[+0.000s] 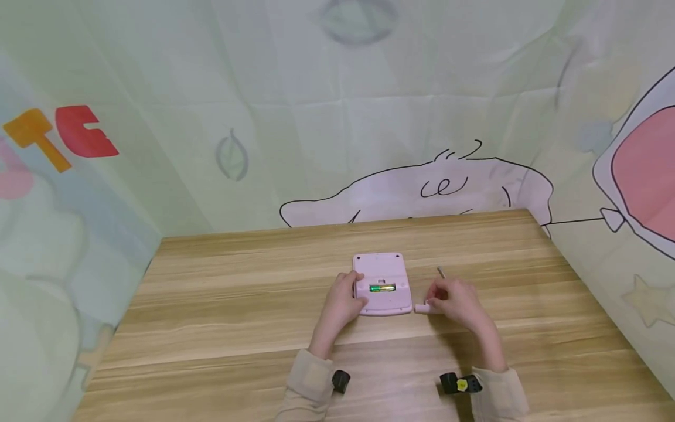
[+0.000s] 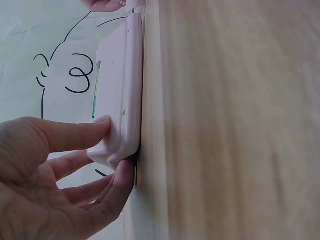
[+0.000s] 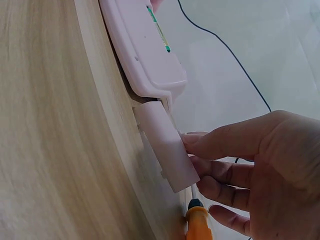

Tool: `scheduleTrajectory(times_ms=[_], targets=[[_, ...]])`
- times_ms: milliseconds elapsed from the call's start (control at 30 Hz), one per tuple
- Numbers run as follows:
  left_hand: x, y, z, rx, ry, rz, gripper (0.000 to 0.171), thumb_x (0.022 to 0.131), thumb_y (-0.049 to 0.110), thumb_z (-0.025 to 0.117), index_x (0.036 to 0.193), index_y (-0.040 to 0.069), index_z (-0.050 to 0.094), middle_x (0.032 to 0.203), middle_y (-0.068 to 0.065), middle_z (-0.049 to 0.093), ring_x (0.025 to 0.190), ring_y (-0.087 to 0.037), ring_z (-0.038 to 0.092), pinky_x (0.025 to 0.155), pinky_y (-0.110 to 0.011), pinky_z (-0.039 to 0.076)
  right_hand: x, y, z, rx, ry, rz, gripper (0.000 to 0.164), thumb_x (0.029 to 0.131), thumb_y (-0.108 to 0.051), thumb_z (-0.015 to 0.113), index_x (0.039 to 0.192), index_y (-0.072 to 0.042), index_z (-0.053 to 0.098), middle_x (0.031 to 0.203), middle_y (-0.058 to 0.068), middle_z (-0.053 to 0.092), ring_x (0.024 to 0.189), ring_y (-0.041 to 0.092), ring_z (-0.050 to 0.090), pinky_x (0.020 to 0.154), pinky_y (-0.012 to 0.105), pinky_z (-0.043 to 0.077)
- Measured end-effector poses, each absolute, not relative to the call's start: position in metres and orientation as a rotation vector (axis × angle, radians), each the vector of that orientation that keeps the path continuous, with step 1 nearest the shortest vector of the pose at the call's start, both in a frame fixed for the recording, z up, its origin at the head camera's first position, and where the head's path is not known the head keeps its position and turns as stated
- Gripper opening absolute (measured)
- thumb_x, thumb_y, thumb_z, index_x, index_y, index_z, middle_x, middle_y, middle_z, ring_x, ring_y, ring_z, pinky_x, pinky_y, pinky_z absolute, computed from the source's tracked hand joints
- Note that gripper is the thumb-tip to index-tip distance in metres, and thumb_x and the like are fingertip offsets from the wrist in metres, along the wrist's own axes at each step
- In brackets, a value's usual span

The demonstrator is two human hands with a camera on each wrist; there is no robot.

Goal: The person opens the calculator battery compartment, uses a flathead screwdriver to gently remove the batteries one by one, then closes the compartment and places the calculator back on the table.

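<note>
A pink calculator [image 1: 379, 268] lies back side up on the table, its battery compartment uncovered with a green and gold battery [image 1: 382, 288] inside. My left hand [image 1: 341, 298] grips its left edge, thumb on the back and fingertips at the lower rim, as the left wrist view shows. Just off the calculator's near right corner, my right hand [image 1: 457, 300] pinches a pink battery cover [image 3: 167, 147] between thumb and fingers, close to the tabletop. Beside those fingers lies a screwdriver [image 3: 199, 224] with an orange handle; in the head view only its metal shaft shows.
The wooden table [image 1: 237, 293] runs back to a printed cloth backdrop [image 1: 316, 135] with cartoon drawings, which also hangs along both sides. A black wrist camera [image 1: 341, 381] sits at the left cuff, another [image 1: 460, 384] at the right.
</note>
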State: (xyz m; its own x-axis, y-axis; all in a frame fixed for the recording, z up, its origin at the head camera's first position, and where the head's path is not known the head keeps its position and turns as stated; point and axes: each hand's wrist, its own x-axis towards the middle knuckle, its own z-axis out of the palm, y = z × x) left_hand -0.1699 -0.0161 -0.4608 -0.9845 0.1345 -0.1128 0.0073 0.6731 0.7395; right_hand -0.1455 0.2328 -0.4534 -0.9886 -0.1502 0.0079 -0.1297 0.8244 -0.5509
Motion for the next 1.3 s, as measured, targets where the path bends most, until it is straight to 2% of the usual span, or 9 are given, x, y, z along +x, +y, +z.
scheduleTrajectory(times_ms=[133,267,400,633,833,933,1100,1300], targets=[[-0.17,-0.017,-0.461,0.118,2.734,1.201,0.048,0.079,0.004,0.073,0.125,0.005,0.059,0.11,-0.013,0.057,0.09,-0.022,0.053,0.086,-0.04,0.049,-0.146,0.232,-0.454,-0.221,2.968,-0.87,0.007,0.081,-0.011,0.07,0.077,-0.016,0.066,0.075,-0.003,0.063,0.074,0.013,0.051,0.076,0.037,0.035],[-0.171,-0.018,-0.461,0.13,2.728,1.196,0.048,0.079,0.005,0.072,0.125,0.005,0.059,0.108,-0.013,0.057,0.088,-0.021,0.052,0.084,-0.039,0.048,-0.145,0.231,-0.455,-0.202,2.961,-0.857,0.007,0.081,-0.011,0.069,0.077,-0.016,0.066,0.075,-0.002,0.063,0.077,0.015,0.051,0.081,0.043,0.035],[-0.17,-0.018,-0.461,0.132,2.721,1.196,0.048,0.079,0.005,0.072,0.125,0.005,0.059,0.109,-0.013,0.057,0.089,-0.021,0.052,0.085,-0.04,0.048,-0.143,0.23,-0.457,-0.184,2.935,-0.859,0.006,0.082,-0.011,0.069,0.079,-0.015,0.066,0.077,-0.002,0.063,0.082,0.018,0.05,0.086,0.05,0.032],[-0.168,-0.016,-0.46,0.156,2.732,1.195,0.047,0.079,0.005,0.072,0.125,0.004,0.059,0.109,-0.014,0.057,0.089,-0.022,0.052,0.087,-0.041,0.049,-0.141,0.23,-0.457,-0.15,2.97,-0.866,0.003,0.082,-0.013,0.07,0.084,-0.015,0.068,0.08,-0.001,0.063,0.083,0.019,0.051,0.088,0.051,0.032],[-0.168,-0.015,-0.458,0.151,2.736,1.201,0.048,0.079,0.005,0.072,0.124,0.003,0.059,0.111,-0.014,0.057,0.09,-0.023,0.053,0.089,-0.042,0.048,-0.14,0.231,-0.452,-0.134,3.103,-0.849,0.008,0.084,-0.017,0.069,0.09,-0.012,0.07,0.088,0.005,0.064,0.087,0.025,0.053,0.083,0.047,0.032],[-0.168,-0.015,-0.458,0.154,2.744,1.192,0.047,0.078,0.005,0.073,0.124,0.003,0.059,0.111,-0.015,0.058,0.092,-0.023,0.053,0.091,-0.043,0.047,-0.138,0.232,-0.453,-0.127,3.17,-0.846,0.012,0.085,-0.018,0.069,0.093,-0.009,0.069,0.096,0.011,0.064,0.094,0.031,0.054,0.086,0.05,0.033],[-0.167,-0.015,-0.459,0.151,2.744,1.185,0.047,0.079,0.005,0.073,0.124,0.004,0.059,0.11,-0.014,0.058,0.09,-0.022,0.052,0.089,-0.042,0.048,-0.133,0.237,-0.46,-0.154,3.269,-0.889,0.014,0.083,-0.013,0.07,0.094,-0.005,0.068,0.102,0.017,0.064,0.101,0.038,0.057,0.09,0.057,0.037],[-0.167,-0.015,-0.459,0.149,2.748,1.188,0.047,0.078,0.005,0.073,0.123,0.004,0.06,0.107,-0.013,0.058,0.087,-0.021,0.052,0.086,-0.041,0.048,-0.127,0.242,-0.468,-0.275,3.359,-0.935,0.017,0.078,-0.004,0.072,0.095,-0.002,0.067,0.097,0.017,0.063,0.094,0.037,0.058,0.083,0.053,0.042]])
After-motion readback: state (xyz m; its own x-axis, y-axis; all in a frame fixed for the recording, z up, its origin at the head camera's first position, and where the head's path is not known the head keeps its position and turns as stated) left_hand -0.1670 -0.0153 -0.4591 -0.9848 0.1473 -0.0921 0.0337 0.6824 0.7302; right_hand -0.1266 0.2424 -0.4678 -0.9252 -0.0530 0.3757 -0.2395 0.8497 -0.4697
